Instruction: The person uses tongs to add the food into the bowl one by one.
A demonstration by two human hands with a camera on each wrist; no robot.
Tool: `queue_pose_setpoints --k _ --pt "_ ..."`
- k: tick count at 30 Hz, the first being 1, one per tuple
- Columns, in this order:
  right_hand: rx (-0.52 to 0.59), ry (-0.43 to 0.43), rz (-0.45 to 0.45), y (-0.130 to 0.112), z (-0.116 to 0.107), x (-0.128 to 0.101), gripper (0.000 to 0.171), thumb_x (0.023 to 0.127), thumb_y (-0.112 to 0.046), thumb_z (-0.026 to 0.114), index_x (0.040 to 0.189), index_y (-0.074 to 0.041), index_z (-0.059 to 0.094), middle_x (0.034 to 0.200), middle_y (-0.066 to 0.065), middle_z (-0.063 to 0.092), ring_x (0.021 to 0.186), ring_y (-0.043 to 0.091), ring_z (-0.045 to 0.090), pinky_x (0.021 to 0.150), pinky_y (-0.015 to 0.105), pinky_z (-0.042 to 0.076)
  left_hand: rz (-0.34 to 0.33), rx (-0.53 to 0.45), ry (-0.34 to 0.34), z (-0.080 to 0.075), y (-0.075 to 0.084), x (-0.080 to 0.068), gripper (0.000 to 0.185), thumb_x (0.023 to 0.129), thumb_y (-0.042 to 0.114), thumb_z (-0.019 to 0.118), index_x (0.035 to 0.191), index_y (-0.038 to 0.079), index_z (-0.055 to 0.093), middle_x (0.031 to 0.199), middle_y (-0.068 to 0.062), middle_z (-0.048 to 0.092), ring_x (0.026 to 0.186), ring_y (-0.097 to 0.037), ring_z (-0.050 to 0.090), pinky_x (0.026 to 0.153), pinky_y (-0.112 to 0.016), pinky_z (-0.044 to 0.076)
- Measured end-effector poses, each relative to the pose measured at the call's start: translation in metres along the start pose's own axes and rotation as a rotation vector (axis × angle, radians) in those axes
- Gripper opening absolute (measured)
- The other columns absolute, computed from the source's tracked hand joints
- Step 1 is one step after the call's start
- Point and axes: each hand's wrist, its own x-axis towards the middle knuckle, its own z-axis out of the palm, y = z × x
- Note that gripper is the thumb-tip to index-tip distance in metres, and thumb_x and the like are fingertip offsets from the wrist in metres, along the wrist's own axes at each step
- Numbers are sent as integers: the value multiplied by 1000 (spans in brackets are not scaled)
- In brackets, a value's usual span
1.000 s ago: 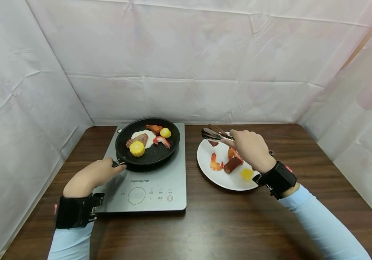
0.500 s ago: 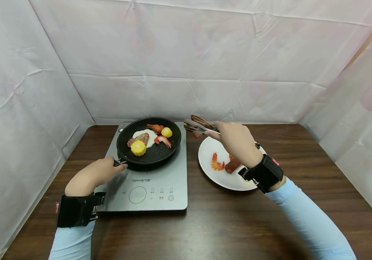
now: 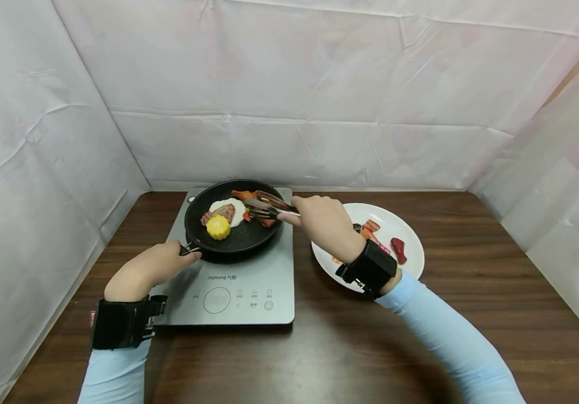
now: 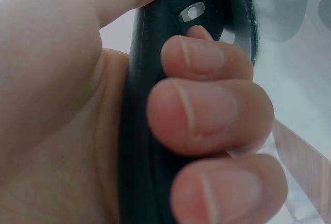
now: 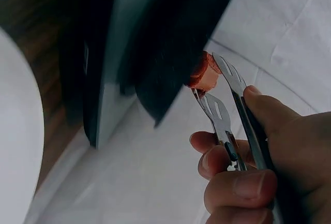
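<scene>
My left hand (image 3: 153, 266) grips the black handle (image 4: 139, 131) of a frying pan (image 3: 246, 240), fingers curled round it. The pan sits on an induction cooktop (image 3: 264, 269). In it lie a fried egg (image 3: 238, 209), a piece of meat (image 3: 226, 212), a corn piece (image 3: 218, 227) and a drumstick (image 3: 241, 194); the tongs partly cover the shrimp and second corn piece. My right hand (image 3: 326, 227) holds metal tongs (image 3: 264, 206) over the pan's right side. A reddish-brown meat chunk (image 5: 206, 74) is pinched between their slotted tips in the right wrist view.
Right of the cooktop, a white plate (image 3: 417, 247) holds several food pieces, including a dark red piece (image 3: 399, 249) and a striped bacon-like piece (image 3: 371, 225). My right forearm crosses over it. White sheeting (image 3: 294, 140) walls the wooden table (image 3: 279, 365) behind and at both sides.
My right hand has carried the tongs and the meat chunk left from above the plate to over the pan. My left hand keeps its hold on the handle.
</scene>
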Motion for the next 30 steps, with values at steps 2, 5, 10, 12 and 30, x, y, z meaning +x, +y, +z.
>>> queue_pose_setpoints --k 2,5,10,12,30 --pt "15 -29 -1 -5 3 0 44 100 -52 57 79 -13 58 55 0 44 49 21 51 45 33 32 0 6 -1 0 1 1 73 107 46 41 132 -23 44 123 -38 61 101 -39 66 83 -52 56" --pt "28 -53 -14 -12 7 0 43 99 -53 58 80 -14 59 57 0 49 51 20 52 45 31 32 1 13 -1 1 2 2 74 107 46 41 133 -23 44 123 -39 60 101 -39 66 83 -52 56" --pt "-3 -50 -40 -21 11 0 44 98 -53 59 80 -13 60 57 2 51 53 21 55 44 31 30 1 16 -7 0 5 4 74 107 46 41 133 -24 43 124 -40 59 103 -41 66 84 -53 55" --pt "-23 -49 -46 -23 13 -1 44 98 -53 59 80 -13 61 56 2 50 53 21 55 44 30 28 0 16 -8 0 6 4 74 107 46 41 134 -24 43 125 -40 59 105 -43 66 84 -53 55" --pt "-27 -149 -10 -37 11 -1 48 98 -57 57 92 -10 65 67 5 63 61 25 65 47 37 47 11 18 -5 0 8 2 72 108 43 41 132 -25 43 121 -39 60 99 -39 66 83 -52 55"
